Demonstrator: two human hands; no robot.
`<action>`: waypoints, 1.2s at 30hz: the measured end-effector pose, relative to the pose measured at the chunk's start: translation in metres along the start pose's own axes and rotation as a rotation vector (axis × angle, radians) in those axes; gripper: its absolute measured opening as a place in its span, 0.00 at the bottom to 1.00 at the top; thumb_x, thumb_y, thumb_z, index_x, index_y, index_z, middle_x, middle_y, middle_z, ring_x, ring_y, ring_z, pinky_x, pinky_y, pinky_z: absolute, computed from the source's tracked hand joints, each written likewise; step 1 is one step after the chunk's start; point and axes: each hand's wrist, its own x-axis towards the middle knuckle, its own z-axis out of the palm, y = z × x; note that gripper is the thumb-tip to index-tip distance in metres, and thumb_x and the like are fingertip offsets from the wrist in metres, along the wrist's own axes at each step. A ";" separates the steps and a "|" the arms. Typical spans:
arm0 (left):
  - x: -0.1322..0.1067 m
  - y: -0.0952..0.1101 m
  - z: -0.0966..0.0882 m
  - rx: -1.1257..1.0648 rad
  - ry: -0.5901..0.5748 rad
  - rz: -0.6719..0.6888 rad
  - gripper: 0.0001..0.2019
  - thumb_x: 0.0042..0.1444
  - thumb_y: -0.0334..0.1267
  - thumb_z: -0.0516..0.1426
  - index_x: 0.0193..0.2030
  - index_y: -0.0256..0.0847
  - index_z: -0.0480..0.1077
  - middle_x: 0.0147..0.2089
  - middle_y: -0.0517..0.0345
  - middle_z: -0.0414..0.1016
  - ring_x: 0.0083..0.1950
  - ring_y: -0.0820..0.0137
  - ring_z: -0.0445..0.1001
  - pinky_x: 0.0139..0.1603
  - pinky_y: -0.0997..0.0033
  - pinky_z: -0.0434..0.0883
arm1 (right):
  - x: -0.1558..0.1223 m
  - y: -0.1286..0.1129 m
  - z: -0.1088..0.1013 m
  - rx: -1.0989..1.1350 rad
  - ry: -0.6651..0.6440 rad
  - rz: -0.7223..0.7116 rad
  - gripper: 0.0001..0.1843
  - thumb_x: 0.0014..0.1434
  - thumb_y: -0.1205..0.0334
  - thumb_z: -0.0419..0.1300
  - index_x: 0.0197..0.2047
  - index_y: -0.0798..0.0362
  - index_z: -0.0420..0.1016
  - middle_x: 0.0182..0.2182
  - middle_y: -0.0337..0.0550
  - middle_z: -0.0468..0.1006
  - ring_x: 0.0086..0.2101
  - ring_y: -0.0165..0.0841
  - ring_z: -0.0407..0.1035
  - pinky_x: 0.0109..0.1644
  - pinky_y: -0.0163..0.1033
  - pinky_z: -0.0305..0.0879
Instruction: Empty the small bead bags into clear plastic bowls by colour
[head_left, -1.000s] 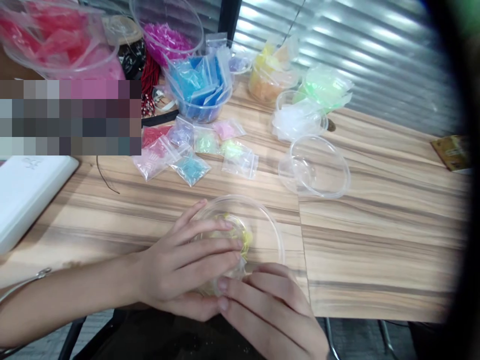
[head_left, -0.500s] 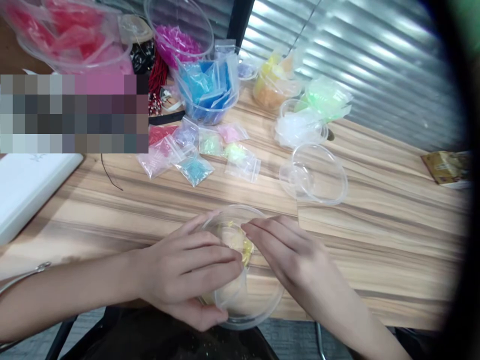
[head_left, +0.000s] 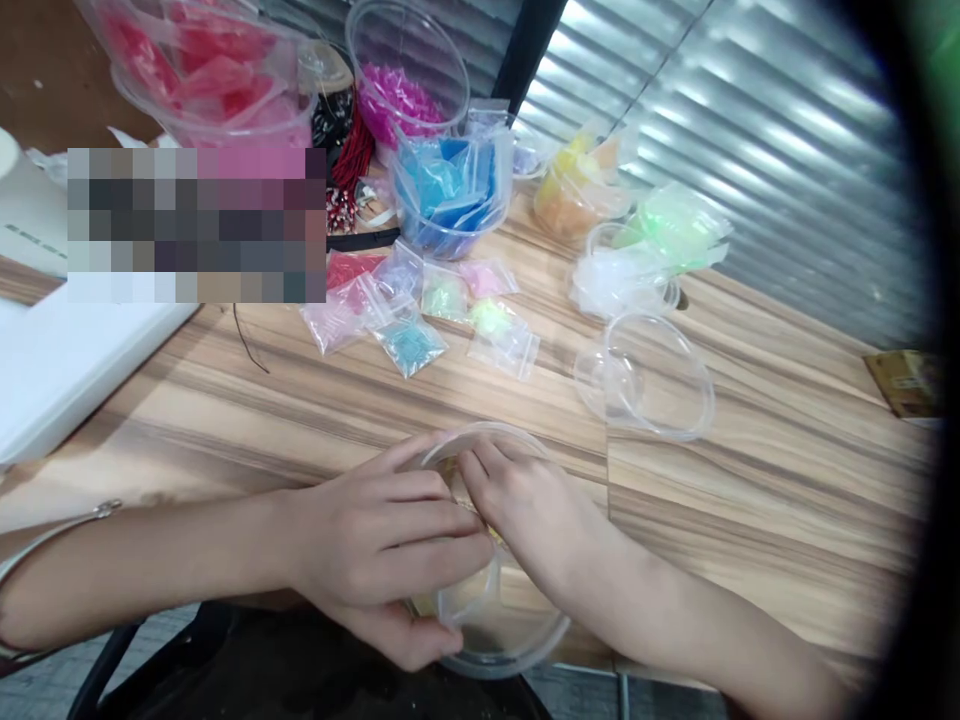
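Observation:
A round clear plastic bowl (head_left: 517,660) is between my hands at the table's front edge. My left hand (head_left: 390,550) reaches across its left side, thumb below and fingers above, holding what looks like a clear plastic bag (head_left: 469,600) over the bowl. My right hand (head_left: 517,490) dips into the bowl from the right, its bent fingers together and their tips hidden. A little yellow material (head_left: 495,535) shows between the two hands; whether it lies in the bag or in the bowl, I cannot tell.
Several small zip bags with coloured bits (head_left: 409,340) lie ahead. Behind them stand tubs of blue bags (head_left: 450,190), magenta pieces (head_left: 397,105) and red bags (head_left: 217,60). An overturned-looking clear tub (head_left: 660,380) rests at right, a white box (head_left: 82,360) at left.
My right hand has moved left and deeper into the bowl, covering most of the yellow material. My left hand keeps its grip. The whole view has shifted slightly.

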 end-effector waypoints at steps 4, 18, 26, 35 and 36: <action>0.001 -0.001 -0.001 -0.013 0.006 -0.003 0.19 0.54 0.44 0.58 0.46 0.28 0.73 0.37 0.50 0.81 0.34 0.67 0.75 0.67 0.51 0.64 | -0.001 -0.001 0.002 0.040 0.041 0.045 0.11 0.54 0.81 0.58 0.39 0.60 0.75 0.36 0.52 0.76 0.36 0.45 0.72 0.36 0.47 0.71; -0.003 -0.005 -0.001 -0.117 0.034 -0.056 0.22 0.57 0.46 0.59 0.48 0.25 0.73 0.43 0.43 0.81 0.45 0.59 0.78 0.69 0.45 0.61 | -0.047 0.021 -0.020 0.735 0.505 -0.036 0.23 0.55 0.85 0.50 0.48 0.53 0.67 0.41 0.38 0.72 0.41 0.30 0.65 0.44 0.34 0.63; -0.005 -0.008 -0.007 -0.231 0.034 -0.246 0.26 0.55 0.40 0.62 0.57 0.27 0.67 0.49 0.42 0.77 0.55 0.60 0.74 0.71 0.47 0.58 | -0.059 0.020 -0.020 0.840 0.488 -0.193 0.27 0.61 0.81 0.52 0.60 0.51 0.67 0.52 0.41 0.70 0.52 0.30 0.63 0.58 0.31 0.60; -0.006 -0.007 -0.005 -0.218 0.018 -0.220 0.26 0.54 0.40 0.63 0.57 0.28 0.66 0.50 0.43 0.78 0.56 0.59 0.73 0.72 0.46 0.58 | -0.057 0.022 -0.025 0.694 0.452 -0.322 0.17 0.71 0.66 0.51 0.62 0.57 0.65 0.52 0.42 0.72 0.54 0.28 0.61 0.64 0.27 0.53; -0.007 -0.007 -0.005 -0.218 0.012 -0.224 0.26 0.54 0.40 0.63 0.57 0.28 0.66 0.50 0.43 0.78 0.56 0.59 0.73 0.72 0.45 0.58 | -0.057 0.021 -0.026 0.709 0.454 -0.319 0.17 0.72 0.63 0.51 0.61 0.57 0.65 0.51 0.42 0.72 0.53 0.28 0.62 0.64 0.27 0.53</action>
